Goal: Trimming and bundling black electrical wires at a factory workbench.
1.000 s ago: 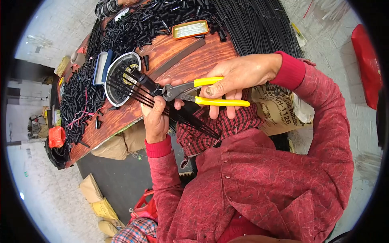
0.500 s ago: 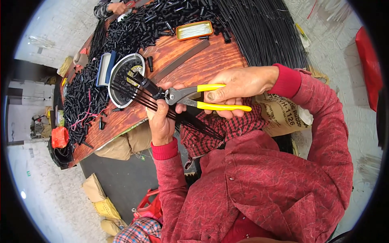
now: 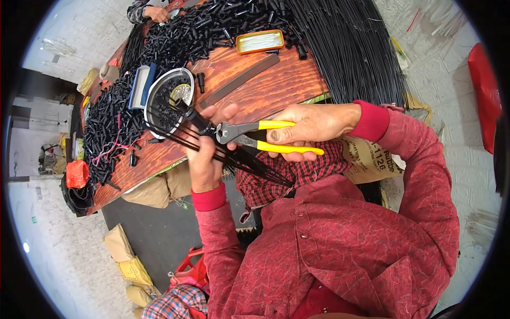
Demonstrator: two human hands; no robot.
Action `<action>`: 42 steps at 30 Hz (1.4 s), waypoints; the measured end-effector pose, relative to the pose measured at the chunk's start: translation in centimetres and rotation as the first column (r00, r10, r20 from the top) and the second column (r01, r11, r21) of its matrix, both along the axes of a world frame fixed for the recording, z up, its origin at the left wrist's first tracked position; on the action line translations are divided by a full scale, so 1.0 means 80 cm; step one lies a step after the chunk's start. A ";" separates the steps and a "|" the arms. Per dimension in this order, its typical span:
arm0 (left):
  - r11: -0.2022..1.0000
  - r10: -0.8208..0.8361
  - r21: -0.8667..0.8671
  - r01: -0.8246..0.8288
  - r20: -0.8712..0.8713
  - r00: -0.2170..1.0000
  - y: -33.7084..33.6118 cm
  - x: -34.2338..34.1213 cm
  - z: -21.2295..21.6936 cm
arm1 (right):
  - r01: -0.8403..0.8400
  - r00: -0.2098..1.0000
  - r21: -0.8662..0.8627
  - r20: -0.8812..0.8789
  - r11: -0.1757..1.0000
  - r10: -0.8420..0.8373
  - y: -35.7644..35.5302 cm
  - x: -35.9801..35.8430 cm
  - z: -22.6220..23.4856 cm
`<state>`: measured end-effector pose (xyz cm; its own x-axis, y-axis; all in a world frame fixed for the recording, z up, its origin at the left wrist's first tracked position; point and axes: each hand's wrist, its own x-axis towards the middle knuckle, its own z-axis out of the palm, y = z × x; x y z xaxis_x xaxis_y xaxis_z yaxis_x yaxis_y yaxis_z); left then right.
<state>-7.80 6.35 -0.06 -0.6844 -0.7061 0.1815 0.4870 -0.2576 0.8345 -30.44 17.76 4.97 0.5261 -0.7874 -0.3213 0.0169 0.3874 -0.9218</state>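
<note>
1. The head view looks down on a person in a red patterned shirt working over a reddish wooden tabletop (image 3: 276, 87).
2. The left hand (image 3: 204, 154) is clenched around a bundle of thin black rods (image 3: 234, 157). The rods fan out beyond the fingers toward the tabletop and trail back past the wrist toward the person's lap.
3. The right hand (image 3: 308, 127) grasps a pair of pliers with yellow handles (image 3: 260, 135), fingers wrapped over both handles. The metal head of the pliers points toward the left hand and sits just beside its thumb.
4. The tip of the pliers meets a short black tube (image 3: 194, 117) at the rod ends, right above the left hand's fingers. Whether the tip actually bites the tube cannot be told.
5. Just beyond the left hand, a round metal bowl (image 3: 154, 93) rests on the tabletop, holding small black pieces.
6. Farther from both hands, a heap of short black tubes (image 3: 175, 40) covers the far side of the tabletop.
7. Beyond the right hand lie a flat dark bar (image 3: 239, 80) and a shallow orange tin (image 3: 260, 41).
8. A thick sheaf of long black rods (image 3: 350, 48) lies across the tabletop past the right wrist.
9. At the far edge, another person's hand (image 3: 158, 13) rests among the tubes.
</note>
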 end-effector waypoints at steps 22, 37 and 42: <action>0.983 0.147 -0.108 -0.148 -0.014 0.989 -0.013 0.031 -0.022 | 0.014 0.825 0.252 0.545 0.968 -0.153 0.030 0.076 -0.051; 0.992 0.110 -0.071 -0.109 0.017 0.994 -0.019 0.016 -0.023 | -0.010 0.972 0.132 0.234 0.991 -0.021 0.010 0.025 -0.021; 0.989 0.134 -0.067 -0.131 0.042 0.990 -0.014 0.015 -0.018 | -0.010 0.983 0.092 0.183 0.996 -0.007 0.009 0.019 -0.016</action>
